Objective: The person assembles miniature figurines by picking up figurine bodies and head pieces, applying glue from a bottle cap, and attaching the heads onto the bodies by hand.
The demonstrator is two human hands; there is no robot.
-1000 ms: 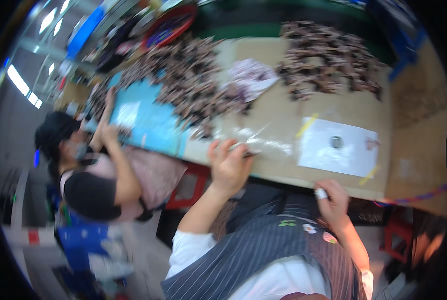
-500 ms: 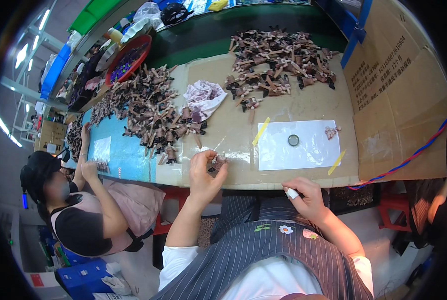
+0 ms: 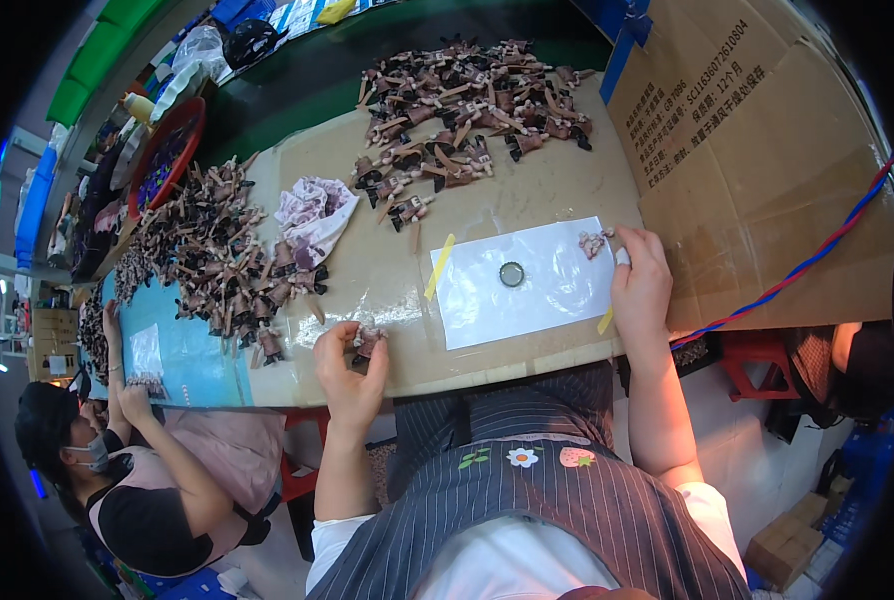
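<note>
A small doll figure with a brownish-pink body is pinched between the thumb and fingers of my left hand, just over the table's near edge. My right hand is at the right end of a white sheet, its bent fingertips beside a little cluster of pale pink pieces. White tape wraps one of its digits. Whether a piece is between those fingertips is too small to make out. Between the hands, a round metal-rimmed cap lies on the sheet, which yellow tape holds down.
Heaps of similar figures with flat sticks lie at the back and left. A stained cloth sits between them. A tall cardboard box walls the right, with a red-and-blue cord. A co-worker sits at left.
My right hand has moved from the table's near edge up and right to the pink pieces. My left hand still holds the figure. The whole view has swung, shifting the table leftward.
</note>
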